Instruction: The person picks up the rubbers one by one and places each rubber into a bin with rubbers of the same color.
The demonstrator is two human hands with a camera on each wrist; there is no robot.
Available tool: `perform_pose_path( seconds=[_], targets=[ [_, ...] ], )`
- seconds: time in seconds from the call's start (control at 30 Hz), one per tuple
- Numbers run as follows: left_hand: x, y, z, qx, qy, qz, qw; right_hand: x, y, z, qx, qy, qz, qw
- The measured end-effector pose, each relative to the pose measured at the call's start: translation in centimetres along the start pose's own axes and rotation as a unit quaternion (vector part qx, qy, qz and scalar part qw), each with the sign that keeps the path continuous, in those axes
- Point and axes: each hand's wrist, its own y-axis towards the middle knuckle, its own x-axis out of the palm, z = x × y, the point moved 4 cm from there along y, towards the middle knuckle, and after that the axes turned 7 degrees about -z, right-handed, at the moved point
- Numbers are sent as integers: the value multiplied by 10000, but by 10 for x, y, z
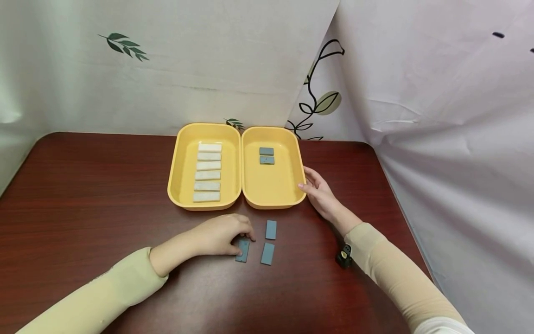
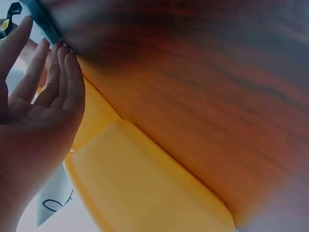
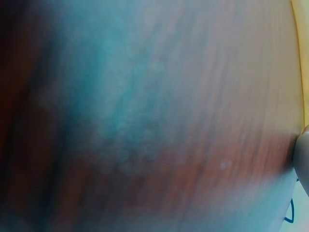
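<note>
My left hand (image 1: 223, 234) reaches over the table and pinches a blue-grey tile (image 1: 243, 250), thumb on its near part and fingers by its far end. In the left wrist view, this tile (image 2: 42, 21) shows at the fingertips. Right beside it, two more blue-grey tiles lie flat, a farther one (image 1: 271, 229) and a nearer one (image 1: 267, 253). My right hand (image 1: 321, 192) holds the right yellow tray (image 1: 273, 195) by its right side, thumb at the rim and fingers along the outer wall. Inside that tray, two blue-grey tiles (image 1: 267, 160) lie one above the other.
The left yellow tray (image 1: 179, 181) touches the right one and holds a column of several white tiles (image 1: 208, 175). Both stand on the dark red-brown table (image 1: 104, 185). A pale curtain (image 1: 208, 69) hangs behind. A small black object (image 1: 344, 256) is at the right wrist.
</note>
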Motion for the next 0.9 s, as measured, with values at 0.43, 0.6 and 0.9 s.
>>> perform_pose_path(
  seconds=[0.43, 0.6, 0.9],
  targets=[
    [2, -2, 3, 389, 315, 37, 9987, -1, 0, 1, -10, 70, 19, 10000],
    [2, -3, 2, 408, 202, 76, 9989, -1, 0, 0, -14, 96, 9, 10000],
    [0, -8, -1, 387, 95, 119, 9991, 0, 0, 0, -38, 90, -17, 10000]
  ],
)
